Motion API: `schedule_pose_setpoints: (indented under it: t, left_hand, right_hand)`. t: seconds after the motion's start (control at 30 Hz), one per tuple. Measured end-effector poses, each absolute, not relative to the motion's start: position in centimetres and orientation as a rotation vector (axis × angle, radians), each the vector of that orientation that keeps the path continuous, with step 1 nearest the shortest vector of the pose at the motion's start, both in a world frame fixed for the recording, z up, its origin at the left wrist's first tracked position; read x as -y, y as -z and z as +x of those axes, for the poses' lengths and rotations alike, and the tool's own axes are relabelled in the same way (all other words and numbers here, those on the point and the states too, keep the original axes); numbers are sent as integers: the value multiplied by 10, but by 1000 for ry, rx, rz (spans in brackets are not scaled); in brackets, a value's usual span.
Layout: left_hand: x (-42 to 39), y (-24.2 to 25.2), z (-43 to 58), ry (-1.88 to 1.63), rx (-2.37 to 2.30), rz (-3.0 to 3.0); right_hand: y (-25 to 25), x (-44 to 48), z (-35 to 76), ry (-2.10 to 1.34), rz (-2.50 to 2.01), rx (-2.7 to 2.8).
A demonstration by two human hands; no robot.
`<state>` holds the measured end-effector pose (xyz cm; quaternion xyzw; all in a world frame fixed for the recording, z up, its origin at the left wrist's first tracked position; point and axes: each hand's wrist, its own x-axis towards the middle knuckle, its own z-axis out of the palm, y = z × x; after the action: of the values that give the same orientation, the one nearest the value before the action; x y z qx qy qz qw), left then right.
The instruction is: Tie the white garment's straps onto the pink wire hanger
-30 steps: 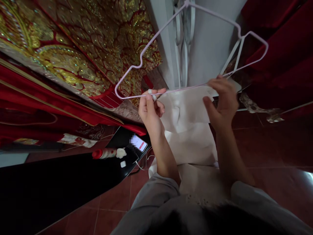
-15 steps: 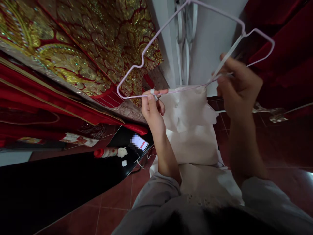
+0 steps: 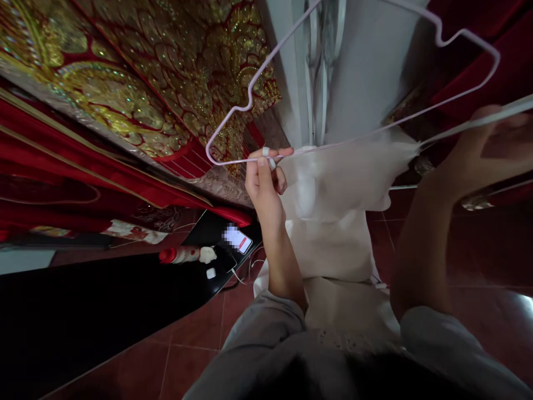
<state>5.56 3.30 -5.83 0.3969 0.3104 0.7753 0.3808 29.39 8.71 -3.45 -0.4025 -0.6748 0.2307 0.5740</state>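
Note:
A pale pink clothes hanger (image 3: 250,94) is held up in front of me, its top cut off by the frame. My left hand (image 3: 266,180) is closed on its lower bar near the left end, and small white bands cross the fingers. From the bar's middle an off-white garment (image 3: 333,244) hangs down towards my lap. Off to the right, my right hand (image 3: 487,147) is blurred and partly turned away, closed around a white strap (image 3: 453,129). That strap runs taut from the garment's upper right corner and leaves the frame.
Red and gold sequinned clothes (image 3: 166,72) hang close on the left. Below them is a black tabletop (image 3: 104,311) with a lit phone (image 3: 238,240), a red-capped bottle (image 3: 180,255) and a small white case (image 3: 211,273). Dark red fabric (image 3: 470,22) hangs at right.
My right hand has moved right, away from the hanger, drawing the strap off its right shoulder and stretching the garment's corner outward. The hanger has shifted slightly right; my left hand keeps its grip.

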Motion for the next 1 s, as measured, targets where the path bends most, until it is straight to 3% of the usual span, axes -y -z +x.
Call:
schedule_pose_setpoints:
  t: [0.33,0.57,0.67,0.87,1.0]
  left_hand:
    - [-35,71,50,-2034,-1047,1025]
    - [-43,85,-1,-2772,-1415,995]
    - [-46,75,-15,-2623,-1298,1257]
    - [-56,18,-26,-1879,-1221,1830]
    - [-62,-18,-27,-1551,-1332,1905]
  right_hand:
    - [84,-65,270,-299,-827,1657]
    - [77,-66,275,-378,-794,1617]
    - [79,-68,274,-422,-785,1612]
    - [86,-68,270,-435,-782,1551]
    - [87,-66,267,-471,-852,1512]
